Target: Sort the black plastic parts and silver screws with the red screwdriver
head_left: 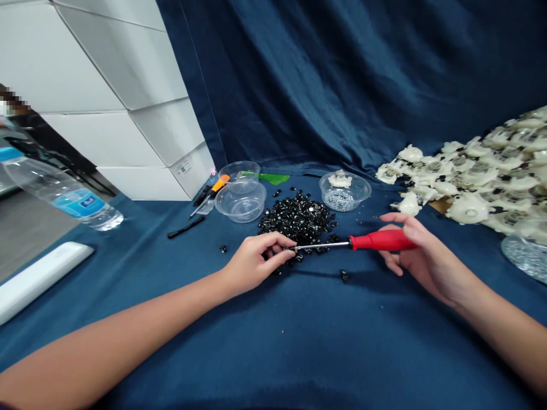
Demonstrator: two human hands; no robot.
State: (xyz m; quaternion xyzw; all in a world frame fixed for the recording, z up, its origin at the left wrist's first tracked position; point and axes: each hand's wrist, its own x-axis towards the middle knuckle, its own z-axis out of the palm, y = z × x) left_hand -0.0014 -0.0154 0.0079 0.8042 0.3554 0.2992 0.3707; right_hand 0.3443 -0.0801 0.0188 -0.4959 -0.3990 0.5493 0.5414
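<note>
Facing a dark blue curtain [342, 85] at 12 o'clock, across a blue worktop [256, 341], with white boxes [98, 80] stacked at 10, reading every hour from the pile of black parts [299, 216]. Holding a screwdriver [354, 243] loosely with the right hand [421, 250], just past 3 o'clock: grip closed at the butt of the red handle, some fingers spread clear. Pointing the shaft toward 9, nearly level, across the near side of the pile, right up to the fingertips of the left hand [256, 256], at 8. Pinching there, between thumb and forefinger, a small part [294, 249] at the screwdriver's tip. Cannot tell whether seated on the tip or merely against it; too tiny. Showing farther out, at 10, two clear bowls [241, 208] beside an orange-handled tool [220, 184]; at 2, another bowl [363, 196] with metal bits [339, 200]; between 2 and 3, heaped white parts [468, 209]; at 9, a bottle [81, 199].
</note>
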